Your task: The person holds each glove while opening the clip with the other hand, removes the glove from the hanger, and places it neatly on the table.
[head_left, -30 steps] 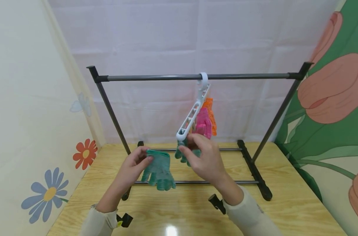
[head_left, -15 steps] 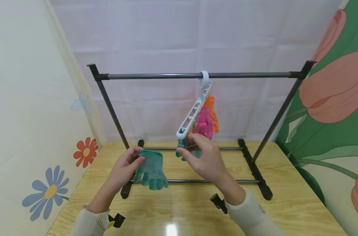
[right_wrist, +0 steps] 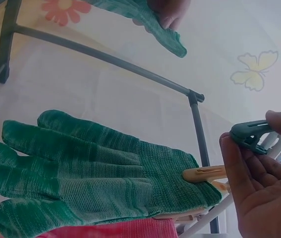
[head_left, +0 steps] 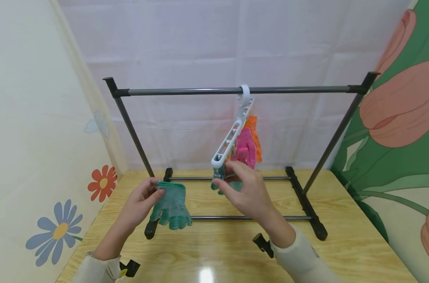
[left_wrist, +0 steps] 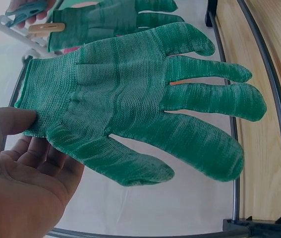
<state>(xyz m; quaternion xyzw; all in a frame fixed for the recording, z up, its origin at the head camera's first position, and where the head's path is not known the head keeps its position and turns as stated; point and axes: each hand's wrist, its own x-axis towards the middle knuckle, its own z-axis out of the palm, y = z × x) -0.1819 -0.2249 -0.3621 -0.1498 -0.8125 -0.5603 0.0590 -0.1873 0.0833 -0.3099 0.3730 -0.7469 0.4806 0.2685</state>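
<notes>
My left hand [head_left: 138, 204] pinches a green knit glove [head_left: 172, 202] by its cuff, and the fingers of the glove hang down and spread. In the left wrist view the glove [left_wrist: 125, 84] fills the middle. My right hand [head_left: 251, 192] pinches a teal clothespin [right_wrist: 252, 134] between thumb and finger, right at the near end of the white hanger [head_left: 232, 139]. Behind that hand a second green glove [right_wrist: 100, 173] hangs by its cuff from a beige clothespin [right_wrist: 204, 173]. The two green gloves are apart.
The hanger hooks over the top bar [head_left: 182, 92] of a black metal rack. Farther back on it hang a pink glove [head_left: 246, 147] and an orange glove [head_left: 254, 133]. The rack's feet [head_left: 306, 208] stand on a wooden table [head_left: 214, 251].
My left hand has moved left with the green glove, away from the hanger. The right hand stays at the hanger's near end, almost still, with the teal clothespin.
</notes>
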